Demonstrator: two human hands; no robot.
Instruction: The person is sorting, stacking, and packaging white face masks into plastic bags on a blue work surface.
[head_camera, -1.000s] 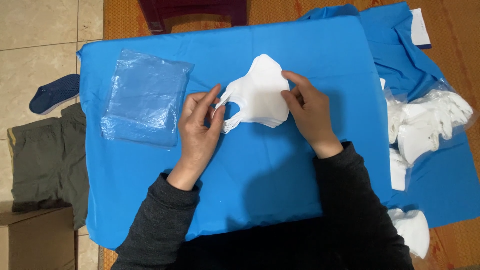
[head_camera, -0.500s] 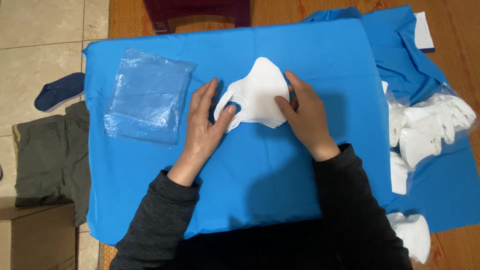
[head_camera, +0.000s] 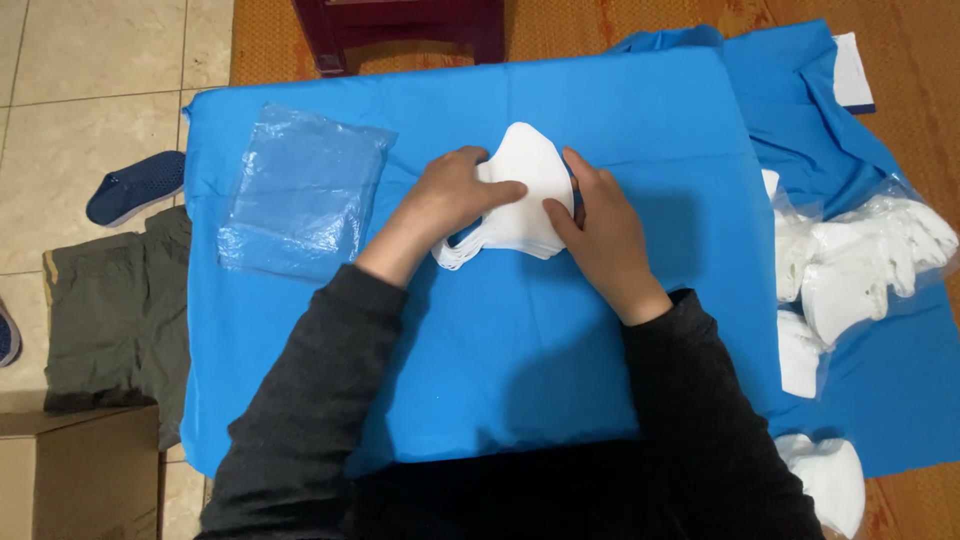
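A: Head view. Where does the stack of white face masks (head_camera: 520, 200) lie, and how do your hands meet it?

B: The stack lies flat on the blue cloth (head_camera: 520, 380), near the cloth's middle and toward its far edge. Your left hand (head_camera: 450, 200) rests over the stack's left part, its fingers bent and laid across the top mask with the fingertips reaching the middle. Your right hand (head_camera: 600, 235) presses against the stack's right edge, thumb on the lower face, fingers held together and curled along the side. Both hands clasp the stack between them; neither lifts it off the cloth.

A: What lies about the stack?

B: Left of the stack, apart from it, a clear plastic bag (head_camera: 300, 190) lies flat on the same cloth. Right of the stack, well apart and past the cloth's right edge, more white masks in clear wrapping (head_camera: 860, 265) rest on a second blue sheet (head_camera: 790, 100). Beyond the stack, past the far edge, stands a dark red wooden stool (head_camera: 400, 30). Left of the cloth, on the tiled floor (head_camera: 90, 90), lie a navy shoe (head_camera: 135, 187) and olive-green fabric (head_camera: 110, 310), with a cardboard box (head_camera: 80, 475) at the near left corner.
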